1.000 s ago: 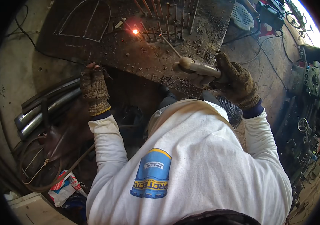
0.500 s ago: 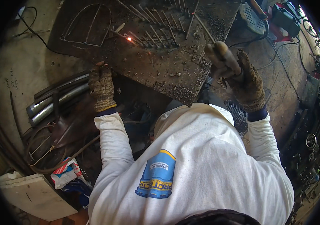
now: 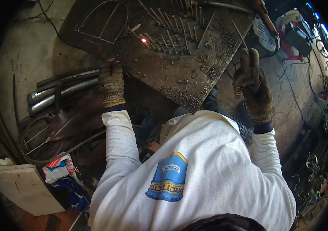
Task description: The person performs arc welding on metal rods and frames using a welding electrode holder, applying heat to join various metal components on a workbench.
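Electrode holder of worn grey-brown metal (image 3: 254,63), clasped in a right hand (image 3: 259,100) gloved in brown knit

Broad dark-brown steel tabletop (image 3: 164,73) across the upper middle, one corner toward the wearer, strewn with small metal bits and grit. Nearest the camera, white long-sleeved cloth shirt (image 3: 225,165) with a blue-and-yellow print (image 3: 168,177) on it. Left of the tabletop, shiny round steel tubes (image 3: 64,95) lying side by side. On the tabletop's far left, flat arch-shaped frame of thin grey metal bar (image 3: 109,19). Hands well apart: right one closed around the holder, just beyond the tabletop's right edge; left hand (image 3: 112,82), in a matching glove, at the near-left edge, fingertips showing. Cannot tell whether clamped on anything there. Toward the middle, slim brown metal rods (image 3: 170,40), upright or leaning, in rows. From the holder, thin straight rod (image 3: 241,37) slanting up and left. Just left of the rows, small red-orange glowing spot (image 3: 144,40).
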The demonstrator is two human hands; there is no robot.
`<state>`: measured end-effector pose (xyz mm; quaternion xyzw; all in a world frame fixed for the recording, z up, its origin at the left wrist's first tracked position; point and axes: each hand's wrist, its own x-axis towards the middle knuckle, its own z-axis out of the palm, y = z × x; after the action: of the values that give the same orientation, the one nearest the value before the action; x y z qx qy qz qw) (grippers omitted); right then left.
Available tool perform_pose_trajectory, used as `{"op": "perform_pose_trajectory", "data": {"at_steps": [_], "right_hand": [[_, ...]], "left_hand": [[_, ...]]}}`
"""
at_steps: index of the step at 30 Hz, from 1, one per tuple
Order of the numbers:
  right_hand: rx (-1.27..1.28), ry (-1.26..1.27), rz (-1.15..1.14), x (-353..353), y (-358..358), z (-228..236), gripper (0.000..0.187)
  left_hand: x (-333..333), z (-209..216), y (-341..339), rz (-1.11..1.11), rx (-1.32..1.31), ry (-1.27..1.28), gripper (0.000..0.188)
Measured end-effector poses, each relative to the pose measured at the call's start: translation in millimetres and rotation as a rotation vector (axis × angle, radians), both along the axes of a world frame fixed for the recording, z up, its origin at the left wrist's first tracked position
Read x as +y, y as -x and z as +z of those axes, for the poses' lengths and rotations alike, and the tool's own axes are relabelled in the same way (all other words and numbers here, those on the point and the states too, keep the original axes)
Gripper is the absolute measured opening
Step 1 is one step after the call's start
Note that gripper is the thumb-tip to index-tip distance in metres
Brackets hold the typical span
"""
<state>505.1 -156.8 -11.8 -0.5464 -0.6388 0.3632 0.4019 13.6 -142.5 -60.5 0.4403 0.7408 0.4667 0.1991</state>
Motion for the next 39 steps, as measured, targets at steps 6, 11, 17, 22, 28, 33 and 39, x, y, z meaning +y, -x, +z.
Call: {"op": "perform_pose_trajectory", "data": {"at_steps": [6, 11, 17, 22, 28, 33, 39], "right_hand": [[0.293, 0.087, -0.034, -1.7, 25.8, 28.9, 0.058], [0.296, 0.096, -0.074, -9.5, 21.2, 20.5, 0.057], [0.285, 0.040, -0.079, -8.5, 21.0, 14.5, 0.051], [0.214, 0.009, -0.078, -9.3, 31.9, 18.5, 0.052], [0.189, -0.003, -0.080, -9.8, 32.4, 18.5, 0.056], [0.140, 0.000, -0.073, -8.6, 24.4, 12.8, 0.056], [0.224, 0.081, -0.059, -12.1, 30.7, 22.4, 0.057]], "left_hand": [[-1.5, 14.2, -10.0, -0.029, 0.187, 0.028, 0.025], [-4.5, 8.4, -11.4, -0.007, -0.135, -0.010, 0.022], [-3.5, 4.8, -14.0, -0.056, -0.056, -0.110, 0.024], [-4.9, -1.6, -7.0, -0.041, 0.046, -0.155, 0.024], [-4.4, -5.2, -3.1, -0.067, 0.029, -0.145, 0.023], [-2.0, 7.8, -1.0, -0.077, 0.001, -0.068, 0.024], [13.0, 43.1, -4.2, -0.118, 0.303, -0.178, 0.021]]}}
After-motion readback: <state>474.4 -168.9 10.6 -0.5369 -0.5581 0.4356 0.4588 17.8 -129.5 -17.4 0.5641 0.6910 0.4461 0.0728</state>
